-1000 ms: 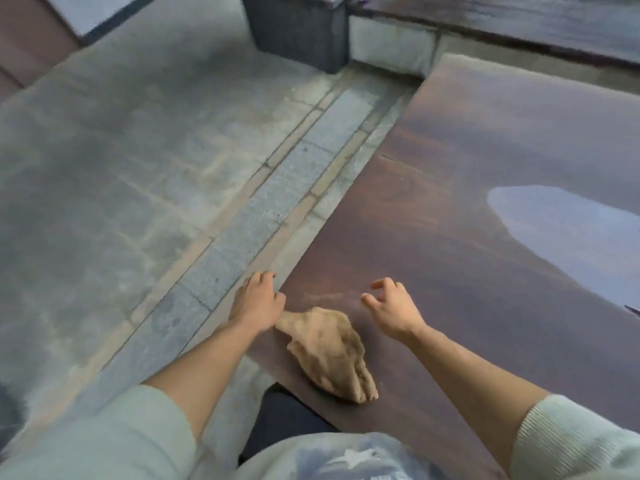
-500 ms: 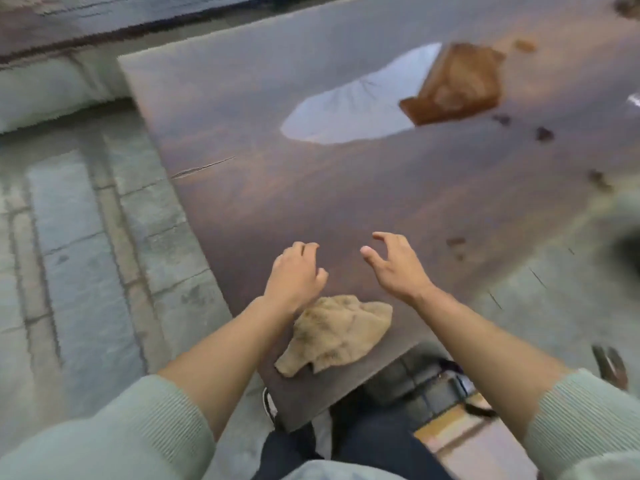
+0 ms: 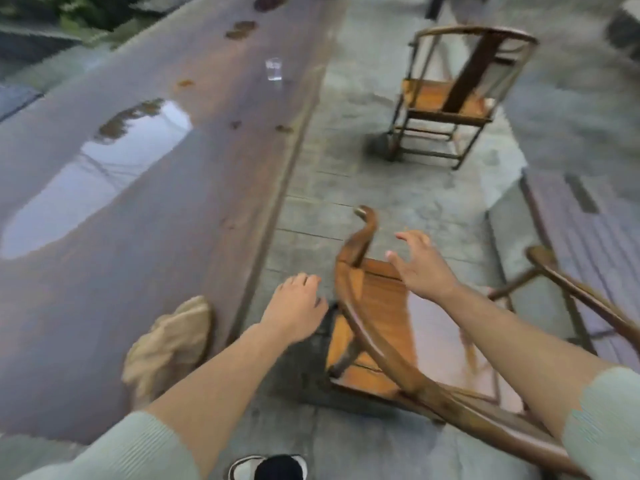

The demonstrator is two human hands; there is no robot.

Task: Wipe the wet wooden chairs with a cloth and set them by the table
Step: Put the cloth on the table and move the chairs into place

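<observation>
With the cloth (image 3: 169,344) lying at the tabletop's (image 3: 145,216) near edge, both the left hand (image 3: 294,313) and right hand (image 3: 420,268) reach empty, fingers spread, toward the near chair (image 3: 377,327) just beside that edge; best grip both armrests evenly.

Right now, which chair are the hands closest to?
The near chair, directly under both hands: left hand by its curved arm rail, right hand over the seat. The far chair stands well ahead, untouched.
</observation>
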